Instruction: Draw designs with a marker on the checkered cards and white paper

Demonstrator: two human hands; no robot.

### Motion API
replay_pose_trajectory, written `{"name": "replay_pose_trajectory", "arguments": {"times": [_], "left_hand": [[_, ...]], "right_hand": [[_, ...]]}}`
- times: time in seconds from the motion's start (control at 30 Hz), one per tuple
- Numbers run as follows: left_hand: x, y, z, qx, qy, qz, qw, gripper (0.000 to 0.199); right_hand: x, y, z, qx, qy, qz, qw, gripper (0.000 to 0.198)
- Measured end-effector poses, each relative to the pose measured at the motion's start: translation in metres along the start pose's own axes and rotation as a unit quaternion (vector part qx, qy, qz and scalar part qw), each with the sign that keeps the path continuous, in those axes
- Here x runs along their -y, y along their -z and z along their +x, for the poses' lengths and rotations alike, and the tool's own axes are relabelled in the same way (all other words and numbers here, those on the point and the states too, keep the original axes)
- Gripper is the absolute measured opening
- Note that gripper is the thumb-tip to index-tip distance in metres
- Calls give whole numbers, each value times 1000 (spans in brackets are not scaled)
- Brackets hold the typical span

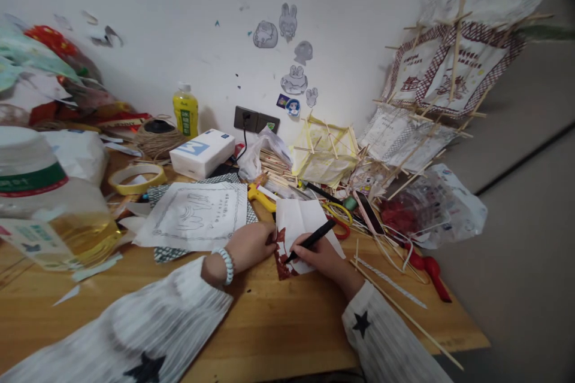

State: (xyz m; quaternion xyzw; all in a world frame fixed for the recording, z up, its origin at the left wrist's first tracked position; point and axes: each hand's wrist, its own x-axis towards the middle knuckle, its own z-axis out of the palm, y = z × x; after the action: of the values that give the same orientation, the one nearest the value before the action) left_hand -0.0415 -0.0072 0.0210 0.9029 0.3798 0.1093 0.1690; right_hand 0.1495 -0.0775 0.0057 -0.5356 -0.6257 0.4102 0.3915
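Note:
A white sheet of paper (pixel 300 213) lies on the wooden table, its lower left part coloured in dark reddish brown. My right hand (pixel 323 254) is closed around a black marker pen (pixel 320 233), whose tip meets the coloured part. At the sheet's left edge, my left hand (pixel 250 246) has its fingers curled together against the paper; the fingertips are partly hidden. Just left of that hand is a white sheet with line drawings (pixel 197 215), lying over a dark patterned piece (pixel 167 254).
Behind are a yellow tool (pixel 261 197), scissors (pixel 339 213), a phone (pixel 369 213) and a yellow stick-framed lantern (pixel 326 152). A large bottle (pixel 49 191) stands left, beside a tape roll (pixel 137 179). Thin sticks (pixel 408 314) lie right, below a tall stick-and-paper structure (pixel 453 72).

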Motion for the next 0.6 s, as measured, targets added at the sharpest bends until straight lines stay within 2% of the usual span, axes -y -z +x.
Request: {"name": "replay_pose_trajectory", "arguments": {"times": [0.17,0.33,0.5,0.6], "left_hand": [[0,0,-1,-1,-2,0,1000,7],[0,0,-1,-3,-4,0,1000,8],[-1,0,-1,-6,-1,2,1000,8],[-1,1,-1,-5,-1,3,1000,8]], "right_hand": [[1,0,-1,35,-27,13,999,41],[-2,0,-1,1,4,-14,1000,36],[-3,1,-1,25,-9,-12,1000,35],[-3,1,-1,10,9,-22,1000,35]]}}
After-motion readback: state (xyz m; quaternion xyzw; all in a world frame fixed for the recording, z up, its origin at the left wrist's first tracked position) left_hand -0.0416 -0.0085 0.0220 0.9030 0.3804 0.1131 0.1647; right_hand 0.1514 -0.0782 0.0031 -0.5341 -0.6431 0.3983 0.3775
